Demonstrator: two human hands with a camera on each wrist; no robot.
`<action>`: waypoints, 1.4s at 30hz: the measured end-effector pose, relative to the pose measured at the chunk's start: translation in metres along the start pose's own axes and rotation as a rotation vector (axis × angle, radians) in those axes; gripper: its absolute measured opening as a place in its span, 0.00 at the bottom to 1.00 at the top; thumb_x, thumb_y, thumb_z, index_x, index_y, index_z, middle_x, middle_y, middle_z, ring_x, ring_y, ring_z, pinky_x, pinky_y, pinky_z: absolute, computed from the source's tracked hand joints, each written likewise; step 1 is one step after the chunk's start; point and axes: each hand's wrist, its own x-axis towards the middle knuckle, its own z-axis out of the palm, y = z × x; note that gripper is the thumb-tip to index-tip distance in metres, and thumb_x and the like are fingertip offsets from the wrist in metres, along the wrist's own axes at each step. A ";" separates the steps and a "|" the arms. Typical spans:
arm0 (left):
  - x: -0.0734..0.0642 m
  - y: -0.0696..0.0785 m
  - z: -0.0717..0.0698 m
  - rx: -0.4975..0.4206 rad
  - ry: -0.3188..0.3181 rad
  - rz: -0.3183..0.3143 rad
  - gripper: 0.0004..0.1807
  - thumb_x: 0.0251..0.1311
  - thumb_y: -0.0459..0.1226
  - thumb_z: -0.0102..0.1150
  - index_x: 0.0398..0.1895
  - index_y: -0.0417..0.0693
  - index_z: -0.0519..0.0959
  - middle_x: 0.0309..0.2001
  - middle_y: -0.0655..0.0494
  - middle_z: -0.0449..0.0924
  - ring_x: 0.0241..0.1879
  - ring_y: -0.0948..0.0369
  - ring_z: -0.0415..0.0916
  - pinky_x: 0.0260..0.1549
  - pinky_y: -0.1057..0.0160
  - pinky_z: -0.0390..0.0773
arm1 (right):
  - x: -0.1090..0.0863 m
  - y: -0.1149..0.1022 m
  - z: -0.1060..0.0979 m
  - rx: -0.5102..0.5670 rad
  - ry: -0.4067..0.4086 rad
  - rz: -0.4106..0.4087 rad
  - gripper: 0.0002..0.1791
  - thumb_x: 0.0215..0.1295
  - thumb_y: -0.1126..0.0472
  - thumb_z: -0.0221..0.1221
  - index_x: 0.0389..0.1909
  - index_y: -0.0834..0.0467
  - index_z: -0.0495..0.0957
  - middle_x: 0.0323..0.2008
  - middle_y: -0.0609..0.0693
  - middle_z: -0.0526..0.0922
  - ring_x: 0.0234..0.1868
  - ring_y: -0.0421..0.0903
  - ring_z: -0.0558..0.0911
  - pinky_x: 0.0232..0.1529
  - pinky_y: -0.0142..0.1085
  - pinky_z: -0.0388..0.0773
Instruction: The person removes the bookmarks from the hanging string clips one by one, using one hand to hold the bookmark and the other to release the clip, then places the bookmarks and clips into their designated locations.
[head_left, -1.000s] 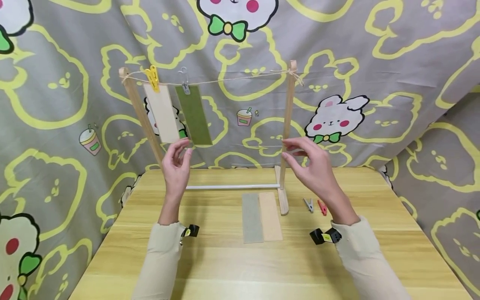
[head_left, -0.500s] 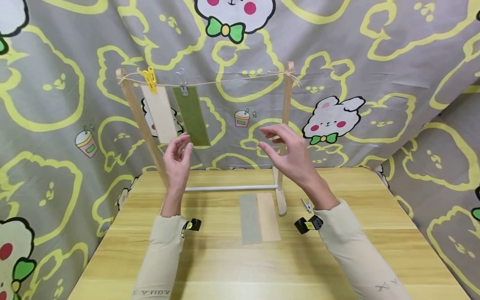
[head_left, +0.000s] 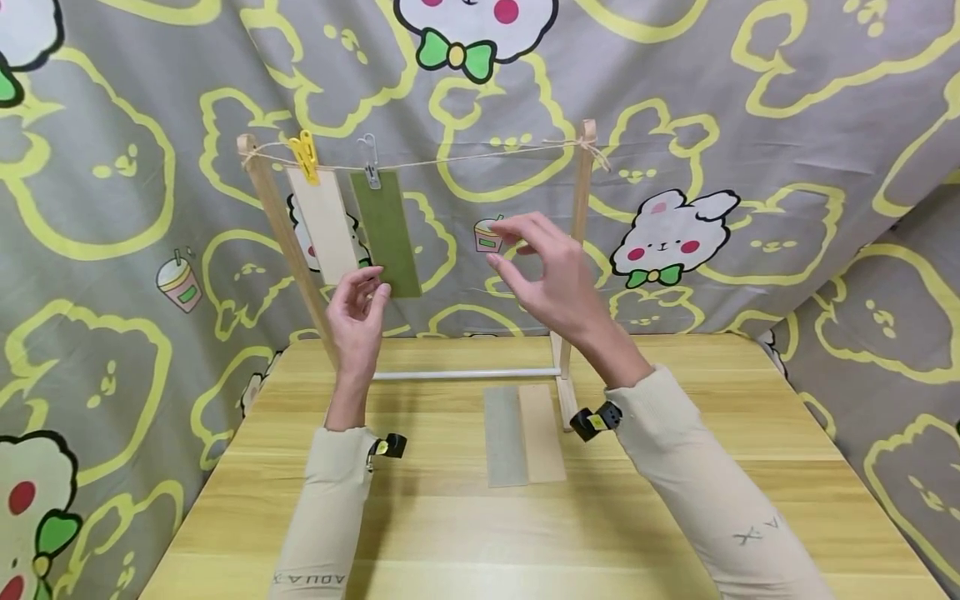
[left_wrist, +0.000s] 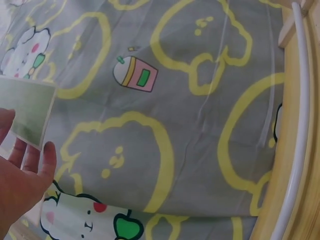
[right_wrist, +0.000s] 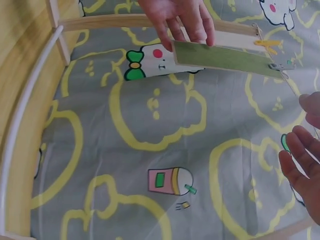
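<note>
A green strip (head_left: 387, 237) hangs by a grey clothespin (head_left: 372, 173) from a string (head_left: 465, 158) tied between two wooden posts. My left hand (head_left: 356, 321) holds its lower left edge between thumb and fingers; in the left wrist view the thumb lies over the strip's face. Left of it, a cream strip (head_left: 326, 225) hangs from a yellow clothespin (head_left: 304, 158), its bottom partly behind my left hand. My right hand (head_left: 551, 271) is raised in front of the right post (head_left: 581, 192), thumb and fingers apart and holding nothing.
A grey strip (head_left: 506, 437) and a peach strip (head_left: 543, 433) lie side by side on the wooden table (head_left: 465, 542). A white rod (head_left: 465, 374) joins the stand's feet. Behind hangs a patterned grey cloth (head_left: 675, 75).
My right hand has moved left and up, away from the right post. My left hand has shifted slightly right onto the green strip, whose lower end has moved a little. My right arm now hides the loose clothespins.
</note>
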 end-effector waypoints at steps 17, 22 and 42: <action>0.000 0.009 -0.001 -0.076 0.006 0.020 0.16 0.59 0.16 0.62 0.51 0.26 0.79 0.45 0.46 0.81 0.43 0.58 0.78 0.41 0.68 0.81 | 0.073 -0.018 0.021 -0.098 -0.037 -0.103 0.17 0.70 0.61 0.66 0.56 0.62 0.82 0.51 0.54 0.82 0.51 0.46 0.79 0.53 0.33 0.77; 0.000 0.010 -0.001 -0.066 0.005 0.018 0.17 0.58 0.16 0.62 0.52 0.25 0.78 0.46 0.46 0.81 0.42 0.57 0.78 0.40 0.68 0.81 | 0.087 -0.020 0.026 -0.140 -0.058 -0.126 0.17 0.70 0.61 0.65 0.56 0.63 0.81 0.52 0.55 0.82 0.53 0.47 0.79 0.58 0.32 0.74; 0.000 0.016 -0.002 0.013 0.003 0.039 0.15 0.58 0.17 0.63 0.49 0.25 0.79 0.43 0.52 0.82 0.39 0.61 0.76 0.37 0.70 0.80 | 0.122 -0.033 0.046 -0.241 -0.158 -0.064 0.18 0.72 0.59 0.64 0.58 0.62 0.80 0.56 0.53 0.83 0.61 0.46 0.78 0.64 0.25 0.65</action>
